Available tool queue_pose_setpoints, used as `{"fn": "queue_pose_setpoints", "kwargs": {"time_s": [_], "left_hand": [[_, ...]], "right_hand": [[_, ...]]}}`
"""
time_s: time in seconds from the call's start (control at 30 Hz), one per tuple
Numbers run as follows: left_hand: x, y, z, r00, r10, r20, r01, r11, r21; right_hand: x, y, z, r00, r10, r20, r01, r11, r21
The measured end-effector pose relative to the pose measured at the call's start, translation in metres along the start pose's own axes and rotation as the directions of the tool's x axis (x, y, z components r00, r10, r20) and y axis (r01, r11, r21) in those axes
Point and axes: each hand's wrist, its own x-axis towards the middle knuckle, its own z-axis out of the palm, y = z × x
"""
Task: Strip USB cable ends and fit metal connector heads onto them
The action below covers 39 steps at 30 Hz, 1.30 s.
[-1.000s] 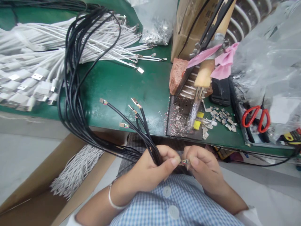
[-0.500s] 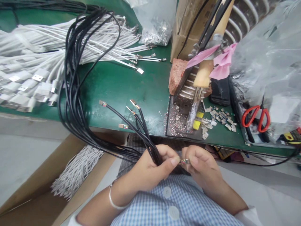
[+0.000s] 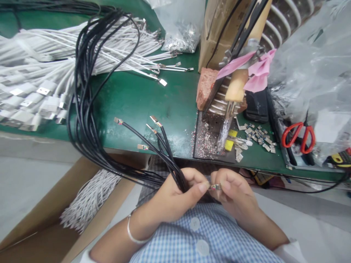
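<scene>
Connector (image 3: 215, 187) lies crosswise, its long axis running between both hands (image 3: 177, 201) (image 3: 238, 193).

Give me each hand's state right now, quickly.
Left hand: closed, holding black cables.
Right hand: closed, fingertips pinching a small wired end.

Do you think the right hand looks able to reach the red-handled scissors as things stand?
Probably yes: the red scissor handles are uncovered, though the right hand is pinching a small connector.
</scene>
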Motion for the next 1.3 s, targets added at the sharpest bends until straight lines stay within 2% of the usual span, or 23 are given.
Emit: {"fn": "queue_pose_setpoints", "kwargs": {"time_s": [0.17,0.3,0.43,0.57,0.63,0.7,0.77,0.8,0.83,0.9,0.97,1.03,1.1,1.13,1.2,1.27,1.3], "left_hand": [[0.001,-0.001,-0.001,1.000,0.021,0.019,-0.021,1.000,-0.005],[0.002,0.001,-0.001,1.000,0.020,0.007,-0.020,1.000,0.004],[0.002,-0.002,-0.004,0.999,0.051,-0.010,-0.051,0.998,0.025],[0.000,-0.007,-0.012,0.999,0.054,-0.008,-0.053,0.997,0.061],[-0.002,-0.008,-0.015,0.997,0.050,-0.061,-0.046,0.997,0.067],[-0.004,-0.007,-0.016,0.990,0.039,-0.132,-0.032,0.998,0.057],[-0.006,-0.006,-0.015,0.986,0.004,-0.165,0.000,1.000,0.024],[-0.007,-0.006,-0.014,0.986,-0.015,-0.166,0.016,1.000,0.000],[-0.008,-0.006,-0.013,0.986,-0.031,-0.166,0.027,0.999,-0.024],[-0.009,-0.006,-0.011,0.985,-0.042,-0.168,0.033,0.998,-0.056],[-0.009,-0.007,-0.011,0.984,-0.026,-0.175,0.017,0.998,-0.054],[-0.008,-0.008,-0.014,0.984,0.010,-0.176,-0.014,1.000,-0.021],[-0.006,-0.011,-0.019,0.985,0.063,-0.159,-0.058,0.998,0.035],[-0.005,-0.012,-0.022,0.985,0.089,-0.149,-0.081,0.995,0.059],[-0.003,-0.015,-0.025,0.984,0.118,-0.130,-0.109,0.991,0.072],[-0.002,-0.017,-0.027,0.985,0.125,-0.120,-0.121,0.992,0.044],[-0.002,-0.017,-0.027,0.986,0.124,-0.112,-0.122,0.992,0.025]], "right_hand": [[0.000,-0.001,0.000,1.000,0.014,-0.004,-0.014,0.999,0.035],[0.000,0.000,-0.001,1.000,0.015,-0.009,-0.015,1.000,-0.002],[-0.002,0.002,-0.004,0.996,-0.088,-0.018,0.084,0.987,-0.140],[-0.002,-0.004,-0.014,0.973,-0.230,-0.004,0.214,0.910,-0.354],[-0.001,-0.011,-0.024,0.917,-0.394,-0.059,0.321,0.818,-0.477],[0.004,-0.020,-0.036,0.794,-0.589,-0.149,0.381,0.674,-0.633],[0.010,-0.029,-0.047,0.641,-0.736,-0.217,0.320,0.514,-0.795],[0.015,-0.033,-0.052,0.589,-0.774,-0.230,0.264,0.454,-0.851],[0.019,-0.036,-0.056,0.568,-0.790,-0.230,0.212,0.411,-0.887],[0.027,-0.039,-0.060,0.601,-0.771,-0.211,0.151,0.369,-0.917],[0.031,-0.040,-0.060,0.627,-0.748,-0.218,0.152,0.391,-0.908],[0.030,-0.040,-0.057,0.575,-0.767,-0.283,0.213,0.475,-0.854],[0.024,-0.040,-0.051,0.508,-0.778,-0.370,0.329,0.572,-0.751],[0.020,-0.039,-0.047,0.494,-0.778,-0.389,0.390,0.598,-0.700],[0.010,-0.034,-0.040,0.513,-0.784,-0.351,0.487,0.602,-0.633],[0.002,-0.024,-0.035,0.532,-0.813,-0.237,0.538,0.541,-0.646],[0.000,-0.018,-0.034,0.522,-0.835,-0.175,0.547,0.485,-0.682]]}}
